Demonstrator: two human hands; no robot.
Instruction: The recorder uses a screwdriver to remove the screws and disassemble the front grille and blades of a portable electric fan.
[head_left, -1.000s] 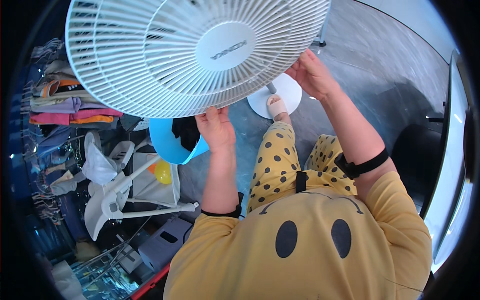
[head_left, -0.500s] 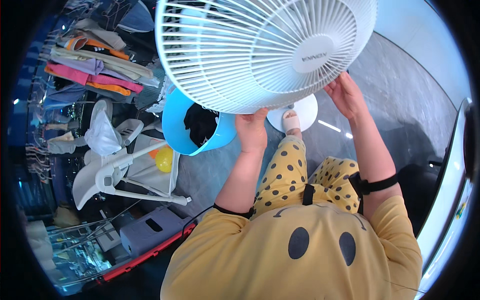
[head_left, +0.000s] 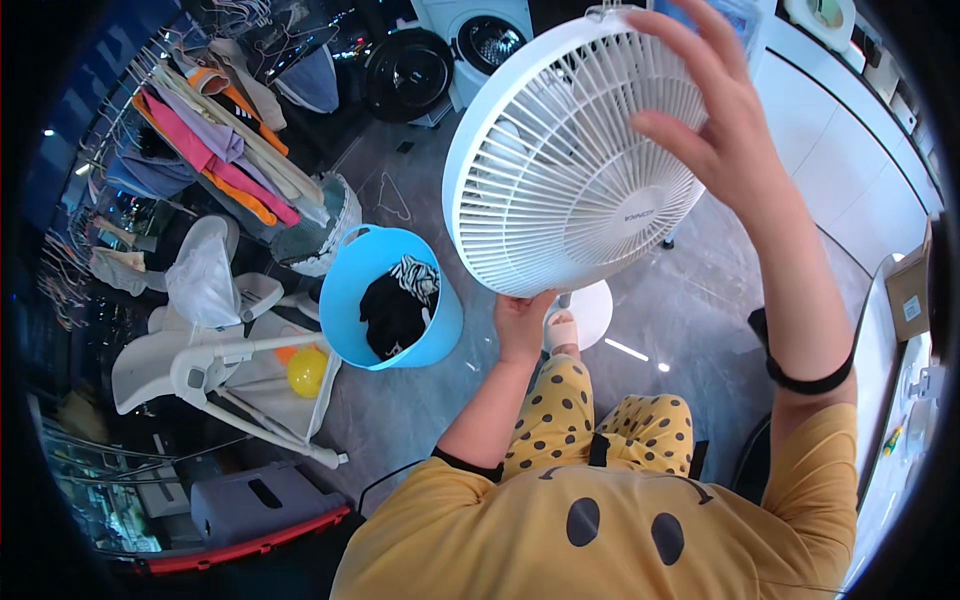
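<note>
At the bottom of the fan (head_left: 590, 190): left hand (head_left: 524, 328) curled, holding it | near its top: right hand (head_left: 728, 140) spread wide, holding nothing

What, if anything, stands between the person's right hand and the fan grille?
Nothing visible does. The right hand is spread over the upper right of the fan grille; whether it touches is unclear. The left hand is at the lower rim, and the blue basket stands off to the left.

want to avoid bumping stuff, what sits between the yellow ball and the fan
In the head view, the blue bucket with dark and striped cloth inside lies between the yellow ball and the fan.
</note>
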